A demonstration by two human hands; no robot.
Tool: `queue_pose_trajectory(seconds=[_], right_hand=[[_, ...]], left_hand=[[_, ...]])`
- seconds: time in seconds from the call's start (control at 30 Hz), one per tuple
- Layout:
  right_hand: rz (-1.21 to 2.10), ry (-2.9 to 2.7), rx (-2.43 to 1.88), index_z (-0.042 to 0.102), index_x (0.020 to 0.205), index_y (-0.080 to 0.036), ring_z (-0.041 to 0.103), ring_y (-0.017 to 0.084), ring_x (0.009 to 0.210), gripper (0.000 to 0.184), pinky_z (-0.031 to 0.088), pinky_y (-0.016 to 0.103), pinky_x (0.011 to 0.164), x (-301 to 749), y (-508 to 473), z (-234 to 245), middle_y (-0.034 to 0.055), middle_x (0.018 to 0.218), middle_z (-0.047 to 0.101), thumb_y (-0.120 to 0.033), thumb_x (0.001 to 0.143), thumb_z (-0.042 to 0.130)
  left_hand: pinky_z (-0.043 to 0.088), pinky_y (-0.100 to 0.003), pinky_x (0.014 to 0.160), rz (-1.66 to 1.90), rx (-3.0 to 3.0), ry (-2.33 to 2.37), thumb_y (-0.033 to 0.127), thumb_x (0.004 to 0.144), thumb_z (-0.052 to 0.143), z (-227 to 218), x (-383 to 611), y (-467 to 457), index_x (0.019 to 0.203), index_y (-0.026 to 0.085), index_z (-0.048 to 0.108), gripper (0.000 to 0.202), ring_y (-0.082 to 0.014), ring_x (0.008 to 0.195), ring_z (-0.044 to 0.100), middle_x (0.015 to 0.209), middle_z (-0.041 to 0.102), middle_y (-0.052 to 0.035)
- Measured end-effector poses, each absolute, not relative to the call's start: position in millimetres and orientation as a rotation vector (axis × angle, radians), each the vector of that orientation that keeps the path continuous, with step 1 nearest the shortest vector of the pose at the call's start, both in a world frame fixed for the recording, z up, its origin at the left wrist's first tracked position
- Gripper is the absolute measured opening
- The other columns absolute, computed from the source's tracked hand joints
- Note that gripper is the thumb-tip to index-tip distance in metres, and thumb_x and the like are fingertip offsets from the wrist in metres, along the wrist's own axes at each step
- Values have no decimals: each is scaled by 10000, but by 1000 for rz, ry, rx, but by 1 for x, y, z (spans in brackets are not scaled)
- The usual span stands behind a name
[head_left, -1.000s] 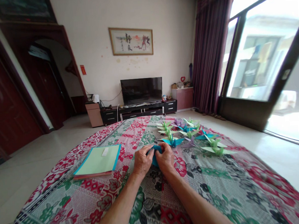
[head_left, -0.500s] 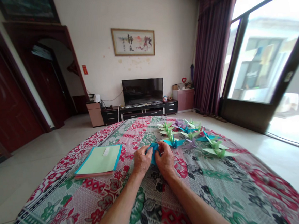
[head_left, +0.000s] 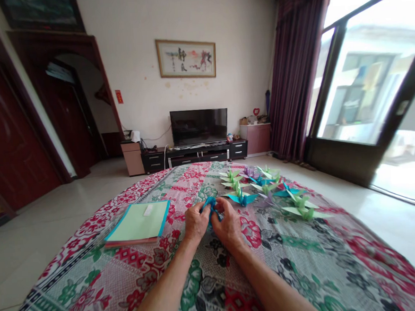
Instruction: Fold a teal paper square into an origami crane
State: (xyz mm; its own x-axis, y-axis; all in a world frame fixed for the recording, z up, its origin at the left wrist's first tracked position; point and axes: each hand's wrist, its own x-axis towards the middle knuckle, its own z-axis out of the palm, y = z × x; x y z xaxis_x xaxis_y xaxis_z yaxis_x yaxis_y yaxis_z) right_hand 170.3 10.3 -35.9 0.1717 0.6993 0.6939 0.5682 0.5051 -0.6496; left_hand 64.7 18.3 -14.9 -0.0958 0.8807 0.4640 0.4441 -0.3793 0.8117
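Note:
Between my two hands is a piece of folded blue paper (head_left: 209, 202), partly hidden by my fingers. My left hand (head_left: 197, 221) pinches it from the left, thumb toward the middle. On the other side my right hand (head_left: 227, 223) grips it with thumb and curled fingers. Just beyond my right hand stands a blue paper crane (head_left: 243, 199), one of several folded cranes in green, purple and blue. To the left lies a stack of coloured paper (head_left: 136, 223), light green on top over a blue sheet, with a small white piece on it.
A flowered tablecloth (head_left: 131, 286) covers the round table under my hands. Green cranes (head_left: 305, 211) sit toward the right edge. Past the table are a television (head_left: 199, 126) on a low black cabinet, a purple curtain (head_left: 289, 74) and a glass door.
The blue paper has changed shape between my fingers and shows less flat surface below them. My right thumb and fingers have shifted slightly. The cranes and the paper stack stay put.

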Motion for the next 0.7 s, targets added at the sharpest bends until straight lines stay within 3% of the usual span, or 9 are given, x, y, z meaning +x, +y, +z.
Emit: queue_pose_trajectory(seconds=[0.43, 0.57, 0.7], right_hand=[[157, -1527, -1129, 541, 1044, -179, 570, 194, 849, 386, 445, 335, 811, 170, 5, -33, 63, 911, 623, -160, 662, 493], [416, -1441, -1007, 557, 1034, -188, 578, 183, 841, 351, 449, 319, 800, 170, 3, -28, 47, 892, 632, -212, 688, 505], [852, -1026, -930, 559, 1003, -187, 603, 176, 777, 330, 485, 290, 666, 176, 8, -26, 48, 883, 642, -389, 765, 453]], left_hand=[[355, -200, 555, 1443, 1730, 1341, 286, 679, 539, -12, 59, 20, 701, 155, 691, 201, -121, 575, 480, 558, 565, 28], [340, -193, 510, 1469, 1521, 1297, 282, 635, 579, -18, 55, 27, 630, 148, 657, 156, -99, 516, 446, 514, 524, 45], [353, -199, 481, 1496, 1196, 1112, 290, 587, 646, -24, 51, 31, 629, 136, 630, 161, -80, 456, 424, 493, 510, 47]])
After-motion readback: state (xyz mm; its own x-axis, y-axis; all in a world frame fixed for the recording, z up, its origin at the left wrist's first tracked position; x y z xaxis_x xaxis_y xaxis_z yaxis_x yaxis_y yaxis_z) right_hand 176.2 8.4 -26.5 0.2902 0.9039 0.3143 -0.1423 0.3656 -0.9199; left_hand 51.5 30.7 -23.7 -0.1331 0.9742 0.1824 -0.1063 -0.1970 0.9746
